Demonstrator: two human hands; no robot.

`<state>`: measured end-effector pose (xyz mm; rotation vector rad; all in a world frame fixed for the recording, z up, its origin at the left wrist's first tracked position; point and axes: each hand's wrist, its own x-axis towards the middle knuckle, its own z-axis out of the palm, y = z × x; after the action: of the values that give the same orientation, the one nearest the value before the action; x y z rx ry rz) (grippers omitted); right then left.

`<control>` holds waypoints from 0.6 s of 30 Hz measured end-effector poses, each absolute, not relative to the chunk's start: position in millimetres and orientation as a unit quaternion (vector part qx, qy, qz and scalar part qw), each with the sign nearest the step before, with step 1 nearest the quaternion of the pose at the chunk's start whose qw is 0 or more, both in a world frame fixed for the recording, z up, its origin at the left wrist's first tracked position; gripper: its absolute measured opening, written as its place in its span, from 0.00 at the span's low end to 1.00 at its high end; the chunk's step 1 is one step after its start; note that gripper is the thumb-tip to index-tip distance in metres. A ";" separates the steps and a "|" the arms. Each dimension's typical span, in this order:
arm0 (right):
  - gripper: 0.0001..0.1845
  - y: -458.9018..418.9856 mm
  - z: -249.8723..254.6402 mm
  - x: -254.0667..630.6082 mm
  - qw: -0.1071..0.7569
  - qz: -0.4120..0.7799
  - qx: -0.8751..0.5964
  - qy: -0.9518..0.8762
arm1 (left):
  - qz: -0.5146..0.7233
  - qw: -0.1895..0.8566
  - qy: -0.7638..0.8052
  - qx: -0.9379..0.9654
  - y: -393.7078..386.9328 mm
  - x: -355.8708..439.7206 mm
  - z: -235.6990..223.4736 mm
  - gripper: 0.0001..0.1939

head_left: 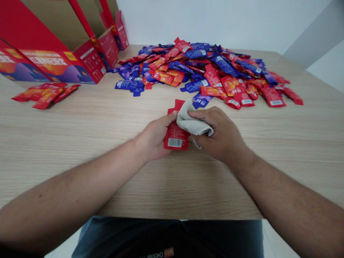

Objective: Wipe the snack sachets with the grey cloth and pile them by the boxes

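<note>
Red sachet, one: located in the left hand's grasp, directly to the left of the right hand's pinch. Its long axis ran away from the person, the narrow tab at the far end, the barcode at the near end, the printed back facing up.

Left hand: closed on the sachet's left edge, thumb on the upper face; the nearer of the two to the sachet.

Right hand: clasping a folded grey-white cloth, which lay over the sachet's upper right part.

Mixed heap of red and blue sachets: beyond both grips, spread to left and right of them. One blue sachet lay just past the cloth, partly covered by it.

Small group of red sachets: far to the left of the grips, in front of open printed cartons.

Hidden or unclear: the sachet's underside and most of the left fingers beneath it; its right edge, partly under the cloth; the fine print, too small to read; the leftmost carton, cut off by the frame.
</note>
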<state>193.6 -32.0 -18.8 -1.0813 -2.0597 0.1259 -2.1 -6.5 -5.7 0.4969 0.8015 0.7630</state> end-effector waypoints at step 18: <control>0.23 -42.9 -19.3 185.4 0.313 0.118 -0.369 -0.867 | 0.379 0.805 0.400 0.218 -12.5 8.0 3.1 0.25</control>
<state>185.4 -42.9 -19.3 -0.9744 -2.2861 0.3120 8.0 -12.5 3.1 0.4674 0.8573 0.8116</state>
